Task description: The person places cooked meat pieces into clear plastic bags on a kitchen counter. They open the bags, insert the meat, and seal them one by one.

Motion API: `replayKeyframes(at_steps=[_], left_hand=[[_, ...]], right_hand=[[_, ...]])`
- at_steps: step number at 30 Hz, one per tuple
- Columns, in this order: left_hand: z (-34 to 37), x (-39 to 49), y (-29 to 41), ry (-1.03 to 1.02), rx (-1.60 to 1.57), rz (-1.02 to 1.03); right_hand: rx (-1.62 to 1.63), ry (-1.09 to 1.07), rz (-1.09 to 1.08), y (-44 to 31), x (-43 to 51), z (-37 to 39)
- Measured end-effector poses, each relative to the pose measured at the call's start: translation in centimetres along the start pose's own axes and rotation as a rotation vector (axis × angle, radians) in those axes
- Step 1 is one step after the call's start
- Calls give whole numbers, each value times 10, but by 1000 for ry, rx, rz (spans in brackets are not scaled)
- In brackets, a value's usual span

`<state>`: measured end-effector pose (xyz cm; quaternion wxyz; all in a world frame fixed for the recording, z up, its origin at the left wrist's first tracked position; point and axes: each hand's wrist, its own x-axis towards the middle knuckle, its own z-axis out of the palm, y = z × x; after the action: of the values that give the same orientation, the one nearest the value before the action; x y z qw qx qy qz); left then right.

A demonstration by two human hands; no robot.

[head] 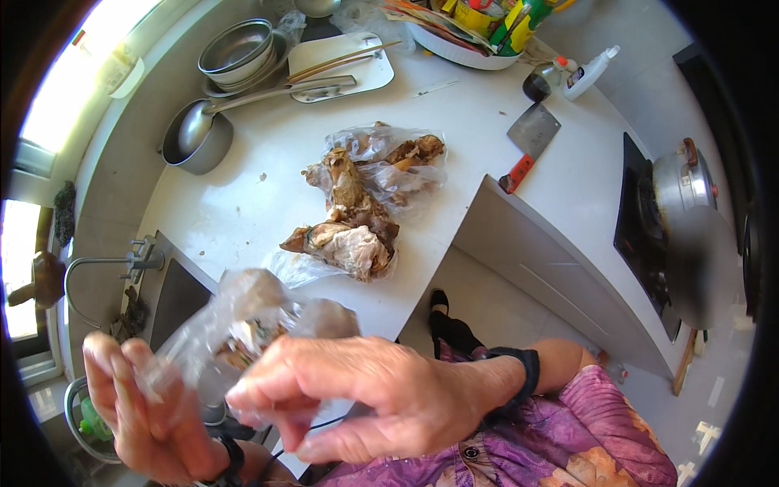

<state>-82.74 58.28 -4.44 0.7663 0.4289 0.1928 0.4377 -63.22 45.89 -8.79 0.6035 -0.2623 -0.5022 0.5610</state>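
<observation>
My left hand (152,402), at the lower left, pinches the gathered end of a clear plastic bag (207,322). The bag hangs between both hands with light and brown food pieces inside, blurred. My right hand (365,395) is at the bag's near side, fingers bent; whether it grips the film I cannot tell. Beyond the hands, on the white countertop (243,195), lies cooked meat on the bone (359,243), partly on thin plastic. Touching it at the back is a plastic bag with more browned meat (408,164).
A cleaver (529,143) with a red handle lies at right near the counter edge. A pot with a ladle (201,143), stacked metal bowls (236,52) and a white tray with chopsticks (365,76) stand at the back left. A sink (179,298) is at left, a stove with a pressure cooker (684,182) at right.
</observation>
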Motion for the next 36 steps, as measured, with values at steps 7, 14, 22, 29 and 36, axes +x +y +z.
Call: replayKeyframes(at_steps=[7, 14, 22, 29, 36], left_hand=[[49, -43, -6, -82, -12, -206], [92, -54, -58, -252, 87, -357], [135, -45, -95, -361, 337, -500], [163, -24, -139, -566, 437, -269], [178, -22, -171, -500, 509, -12]], right_hand=[[-124, 50, -87, -34, -45, -2], [-187, 93, 161, -75, -91, -28], [-310, 217, 220, -89, -135, -49], [-528, 405, 310, -87, -153, -68], [-713, 489, 332, -81, -156, -83]])
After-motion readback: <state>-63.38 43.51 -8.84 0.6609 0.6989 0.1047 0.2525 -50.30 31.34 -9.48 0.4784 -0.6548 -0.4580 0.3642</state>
